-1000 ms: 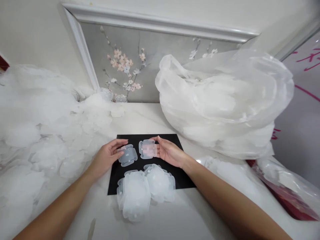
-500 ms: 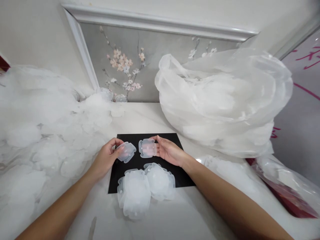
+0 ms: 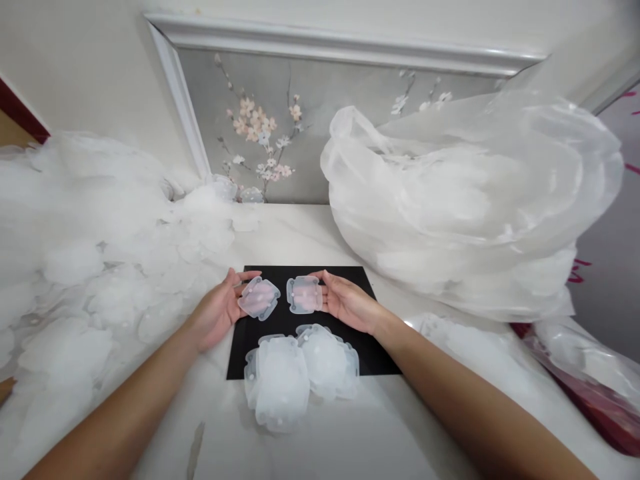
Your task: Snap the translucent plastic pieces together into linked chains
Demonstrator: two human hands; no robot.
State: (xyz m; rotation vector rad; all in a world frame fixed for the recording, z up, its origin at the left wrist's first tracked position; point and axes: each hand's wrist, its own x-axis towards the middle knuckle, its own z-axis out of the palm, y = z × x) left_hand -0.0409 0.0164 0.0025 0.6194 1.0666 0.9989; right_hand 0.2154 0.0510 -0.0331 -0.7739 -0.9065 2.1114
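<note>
My left hand [image 3: 215,312] holds a thin translucent plastic piece [image 3: 259,299] with rounded, notched edges and small dots. The fingers of that hand lie behind it and show through. To the right, my right hand [image 3: 353,305] holds a similar translucent plastic piece [image 3: 304,295], its fingers also behind it. A small gap separates the two pieces, both over a black mat [image 3: 371,355]. Below them, nearer to me, a stack of the same pieces [image 3: 283,380] overlaps a second stack [image 3: 329,363] across the mat's front edge.
A big heap of translucent pieces [image 3: 115,233] covers the left of the white table [image 3: 280,233]. A bulky clear bag [image 3: 465,207] full of them stands at the back right. Behind hangs a framed blossom picture [image 3: 310,127]. Another plastic bag [image 3: 585,353] lies at far right.
My left hand's fingers have shifted, and its thumb no longer lies across the piece's front. The piece has turned slightly. The whole view has moved a little to the left.
</note>
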